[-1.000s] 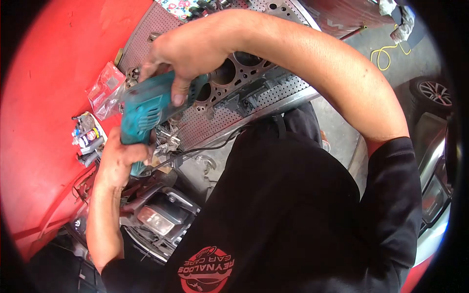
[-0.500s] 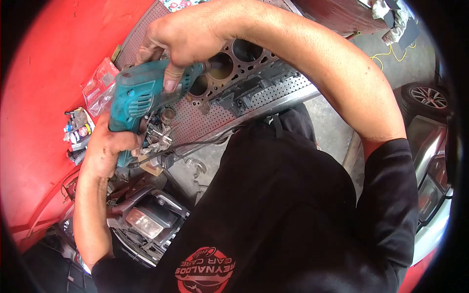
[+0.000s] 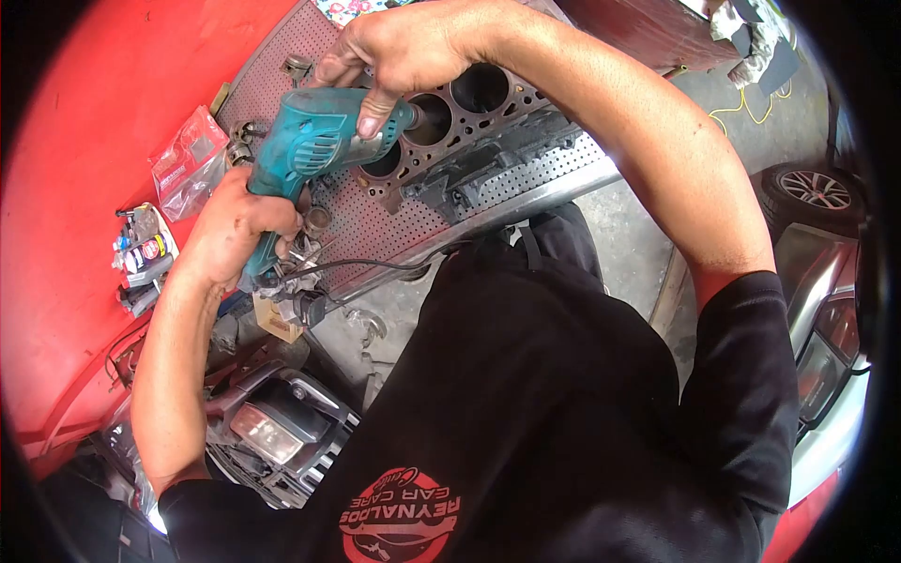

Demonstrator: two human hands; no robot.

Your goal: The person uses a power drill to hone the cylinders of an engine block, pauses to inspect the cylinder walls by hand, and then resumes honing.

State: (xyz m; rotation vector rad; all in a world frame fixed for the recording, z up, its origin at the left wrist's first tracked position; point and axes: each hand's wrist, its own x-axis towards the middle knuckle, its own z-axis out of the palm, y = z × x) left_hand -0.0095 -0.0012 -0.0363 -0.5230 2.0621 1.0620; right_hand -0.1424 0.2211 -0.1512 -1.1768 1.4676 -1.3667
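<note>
Your left hand (image 3: 239, 225) grips the power drill (image 3: 314, 139), upper left of frame; your right hand (image 3: 402, 61) clasps its body. It has shifted rightward, placing its chuck (image 3: 412, 115) at the engine block's (image 3: 460, 130) cylinder bore (image 3: 433, 127).

The engine block (image 3: 457, 134) lies on the table (image 3: 380, 230). The drill (image 3: 314, 136) is at its left end, with the tip by 1 hole (image 3: 431, 119). A plastic bag (image 3: 185, 169) lies left of the drill, with a bottle (image 3: 148, 251) nearer the person (image 3: 526, 403). A wheel (image 3: 818, 190) is far right.
</note>
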